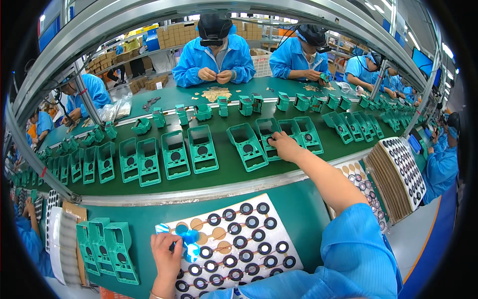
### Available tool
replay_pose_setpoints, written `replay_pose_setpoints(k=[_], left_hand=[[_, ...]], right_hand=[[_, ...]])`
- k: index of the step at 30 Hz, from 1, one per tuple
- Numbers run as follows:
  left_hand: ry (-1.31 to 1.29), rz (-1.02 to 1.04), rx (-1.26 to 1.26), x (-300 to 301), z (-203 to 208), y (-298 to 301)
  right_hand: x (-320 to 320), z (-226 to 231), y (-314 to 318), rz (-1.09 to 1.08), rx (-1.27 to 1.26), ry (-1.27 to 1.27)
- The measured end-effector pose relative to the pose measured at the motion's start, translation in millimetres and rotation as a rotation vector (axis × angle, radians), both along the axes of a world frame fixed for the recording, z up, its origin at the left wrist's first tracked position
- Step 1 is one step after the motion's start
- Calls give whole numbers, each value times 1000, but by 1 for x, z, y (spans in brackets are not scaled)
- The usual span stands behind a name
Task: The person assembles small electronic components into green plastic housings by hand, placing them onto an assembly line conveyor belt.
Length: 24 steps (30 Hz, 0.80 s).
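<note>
My right hand (pixel 288 147) reaches across to the belt, its fingers bent onto a green plastic housing (pixel 268 128) at the dark round part in its middle. Close neighbours are another green housing (pixel 245 143) on the left and more on the right. Over a white sheet (pixel 279 234) with rows of black rings, my left hand (pixel 167 256) is closed in a pinch. Something dark shows at its fingertips, too small to make out. Shiny blue film pieces (pixel 191 251) lie right beside these fingers, near bare brown circles on the sheet.
Three green housings (pixel 102 249) stand at the left of my table. Stacked ring sheets (pixel 398 174) rise at the right. A metal rail (pixel 199 193) divides table from belt (pixel 209 182). Smaller green parts (pixel 202 112) line its far side, where co-workers (pixel 214 57) sit.
</note>
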<state>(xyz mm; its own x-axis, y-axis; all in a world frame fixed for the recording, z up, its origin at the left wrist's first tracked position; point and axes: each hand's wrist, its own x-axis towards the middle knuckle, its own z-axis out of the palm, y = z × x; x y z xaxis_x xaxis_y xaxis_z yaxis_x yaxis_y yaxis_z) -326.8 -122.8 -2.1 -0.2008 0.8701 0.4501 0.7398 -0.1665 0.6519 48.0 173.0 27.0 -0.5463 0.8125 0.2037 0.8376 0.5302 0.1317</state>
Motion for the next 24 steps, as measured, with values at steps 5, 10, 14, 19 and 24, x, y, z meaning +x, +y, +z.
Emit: replay_pose_setpoints(k=[5,10,14,19,24], left_hand=[[-54,-47,47,-3,0,7],[28,-39,41,-10,13,2],[190,-40,-70,-14,23,-3],[346,68,-20,-14,37,-10],[368,41,44,-6,45,-25]], right_hand=[[0,0,-2,-35,59,138],[-74,40,-81,259,-89,533],[-126,41,-165,580,-336,402],[-162,23,-222,725,-313,169],[-173,10,-237,681,-209,59]])
